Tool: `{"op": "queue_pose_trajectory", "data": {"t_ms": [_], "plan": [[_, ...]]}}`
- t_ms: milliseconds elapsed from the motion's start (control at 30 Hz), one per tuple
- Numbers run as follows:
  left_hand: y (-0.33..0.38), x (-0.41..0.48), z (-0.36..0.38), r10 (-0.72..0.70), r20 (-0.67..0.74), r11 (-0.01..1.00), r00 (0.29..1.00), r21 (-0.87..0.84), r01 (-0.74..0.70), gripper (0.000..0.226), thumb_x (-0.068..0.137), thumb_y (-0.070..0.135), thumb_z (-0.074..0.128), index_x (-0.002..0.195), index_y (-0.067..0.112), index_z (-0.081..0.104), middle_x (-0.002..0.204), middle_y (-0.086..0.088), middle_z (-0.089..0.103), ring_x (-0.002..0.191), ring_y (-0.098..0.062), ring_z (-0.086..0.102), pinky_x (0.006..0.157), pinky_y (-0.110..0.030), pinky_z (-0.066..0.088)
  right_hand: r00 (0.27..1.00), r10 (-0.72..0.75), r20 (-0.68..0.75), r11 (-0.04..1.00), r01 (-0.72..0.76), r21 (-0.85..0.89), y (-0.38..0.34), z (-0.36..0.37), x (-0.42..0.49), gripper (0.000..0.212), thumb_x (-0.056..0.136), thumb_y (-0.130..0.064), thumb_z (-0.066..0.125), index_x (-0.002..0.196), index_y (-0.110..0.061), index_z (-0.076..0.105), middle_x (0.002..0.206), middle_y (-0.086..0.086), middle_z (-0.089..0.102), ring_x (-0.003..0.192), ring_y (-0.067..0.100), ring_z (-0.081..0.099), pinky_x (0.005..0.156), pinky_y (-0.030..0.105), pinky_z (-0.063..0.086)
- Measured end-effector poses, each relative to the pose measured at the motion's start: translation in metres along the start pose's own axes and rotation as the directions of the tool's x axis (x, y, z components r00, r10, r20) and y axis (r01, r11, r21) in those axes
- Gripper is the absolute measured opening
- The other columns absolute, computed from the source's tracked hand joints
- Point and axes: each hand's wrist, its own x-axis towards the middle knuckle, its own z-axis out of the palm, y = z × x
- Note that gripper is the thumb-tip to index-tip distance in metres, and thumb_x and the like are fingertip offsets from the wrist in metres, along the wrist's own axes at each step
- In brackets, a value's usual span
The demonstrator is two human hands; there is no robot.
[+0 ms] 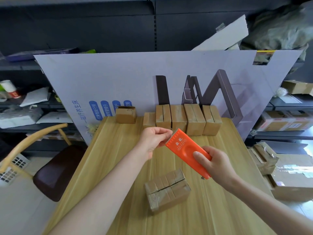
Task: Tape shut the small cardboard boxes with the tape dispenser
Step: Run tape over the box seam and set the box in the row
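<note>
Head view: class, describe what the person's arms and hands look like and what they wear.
Left forearm and right forearm are bare to the frame edge; no sleeves show. Left hand and right hand carry no gloves, rings or watch.

An orange tape dispenser (188, 150), flat and stamped with lettering, is held in the air above the desk (118, 167), its toothed edge pointed away and to the left. It is gripped at its near end by the right grip (215, 163), while the left grip (152, 141) is pinched at the toothed edge. One small cardboard box (167, 189) is laid on the near middle of the desk, turned askew, wrapped in glossy tape with a dark seam across its top. A row of boxes (186, 119), touching side by side, is stood along the far edge. A single box (126, 114) is set apart to their left.
</note>
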Motion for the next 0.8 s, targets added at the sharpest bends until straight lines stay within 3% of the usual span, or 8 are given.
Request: {"op": "queue_pose_trajectory", "data": {"t_ms": [167, 233, 333, 433, 500, 567, 700, 800], "plan": [[0.0, 0.017, 0.001, -0.028, -0.035, 0.995, 0.999, 0.091, 0.031, 0.012, 0.085, 0.006, 0.07, 0.075, 0.013, 0.068, 0.072, 0.0, 0.07, 0.067, -0.013, 0.062, 0.068, -0.028, 0.052, 0.999, -0.01, -0.032, 0.995, 0.007, -0.095, -0.002, 0.005, 0.003, 0.033, 0.086, -0.042, 0.065, 0.076, -0.011, 0.064, 0.065, 0.007, 0.066, 0.051, 0.027, 0.065, 0.044, 0.05, 0.053], [-0.001, 0.026, 0.004, -0.056, -0.041, 0.99, 0.998, 0.126, 0.061, 0.016, 0.086, 0.0, 0.065, 0.074, 0.011, 0.067, 0.07, -0.002, 0.067, 0.062, -0.011, 0.06, 0.057, -0.02, 0.051, 0.998, 0.001, -0.056, 0.988, -0.01, -0.151, -0.002, 0.009, 0.005, 0.038, 0.084, -0.051, 0.063, 0.076, -0.014, 0.065, 0.064, 0.005, 0.066, 0.052, 0.024, 0.065, 0.045, 0.049, 0.054], [-0.009, 0.041, 0.011, -0.083, -0.061, 0.978, 0.995, 0.184, 0.093, 0.029, 0.083, -0.015, 0.054, 0.07, 0.01, 0.063, 0.068, -0.003, 0.063, 0.06, -0.012, 0.056, 0.047, -0.016, 0.044, 0.995, 0.031, -0.091, 0.971, -0.052, -0.233, -0.005, 0.016, 0.005, 0.038, 0.085, -0.053, 0.061, 0.073, -0.017, 0.064, 0.062, 0.001, 0.065, 0.051, 0.017, 0.064, 0.047, 0.038, 0.056], [-0.02, 0.055, 0.023, -0.089, -0.077, 0.972, 0.993, 0.21, 0.103, 0.036, 0.074, -0.021, 0.049, 0.064, 0.011, 0.064, 0.067, -0.004, 0.065, 0.063, -0.017, 0.058, 0.061, -0.027, 0.051, 0.99, 0.06, -0.127, 0.948, -0.096, -0.302, -0.004, 0.014, 0.002, 0.039, 0.087, -0.052, 0.059, 0.069, -0.018, 0.061, 0.059, -0.004, 0.061, 0.049, 0.013, 0.06, 0.044, 0.027, 0.046], [-0.026, 0.064, 0.02, -0.054, -0.166, 0.967, 0.985, 0.236, 0.093, 0.034, 0.074, -0.015, 0.053, 0.061, 0.013, 0.066, 0.068, -0.002, 0.068, 0.062, -0.017, 0.058, 0.072, -0.031, 0.054, 0.982, 0.11, -0.156, 0.936, -0.155, -0.317, 0.007, 0.005, -0.007, 0.04, 0.086, -0.052, 0.059, 0.07, -0.015, 0.063, 0.059, -0.002, 0.061, 0.05, 0.015, 0.059, 0.046, 0.029, 0.045], [-0.031, 0.074, 0.008, -0.018, -0.256, 0.958, 0.967, 0.274, 0.09, 0.03, 0.077, -0.009, 0.058, 0.062, 0.015, 0.067, 0.07, 0.0, 0.069, 0.062, -0.015, 0.058, 0.075, -0.028, 0.053, 0.966, 0.173, -0.19, 0.926, -0.225, -0.304, 0.028, -0.007, -0.022, 0.037, 0.084, -0.05, 0.062, 0.069, -0.017, 0.064, 0.056, -0.002, 0.06, 0.049, 0.016, 0.06, 0.048, 0.032, 0.048], [-0.057, 0.084, 0.008, -0.002, -0.127, 0.933, 0.992, 0.358, 0.047, 0.02, 0.083, 0.0, 0.067, 0.07, 0.015, 0.07, 0.078, -0.003, 0.072, 0.065, -0.015, 0.062, 0.077, -0.028, 0.053, 0.924, 0.296, -0.242, 0.907, -0.351, -0.232, 0.072, -0.017, -0.053, 0.033, 0.083, -0.047, 0.067, 0.064, -0.02, 0.064, 0.048, -0.002, 0.057, 0.046, 0.018, 0.06, 0.048, 0.041, 0.055], [-0.082, 0.086, 0.029, -0.031, -0.038, 0.905, 0.999, 0.423, 0.044, 0.01, 0.082, 0.009, 0.072, 0.075, 0.016, 0.072, 0.081, -0.002, 0.074, 0.068, -0.013, 0.064, 0.076, -0.027, 0.052, 0.896, 0.378, -0.232, 0.851, -0.435, -0.293, 0.095, -0.009, -0.065, 0.038, 0.084, -0.052, 0.063, 0.068, -0.018, 0.064, 0.057, -0.001, 0.061, 0.054, 0.019, 0.064, 0.053, 0.037, 0.055]]}}
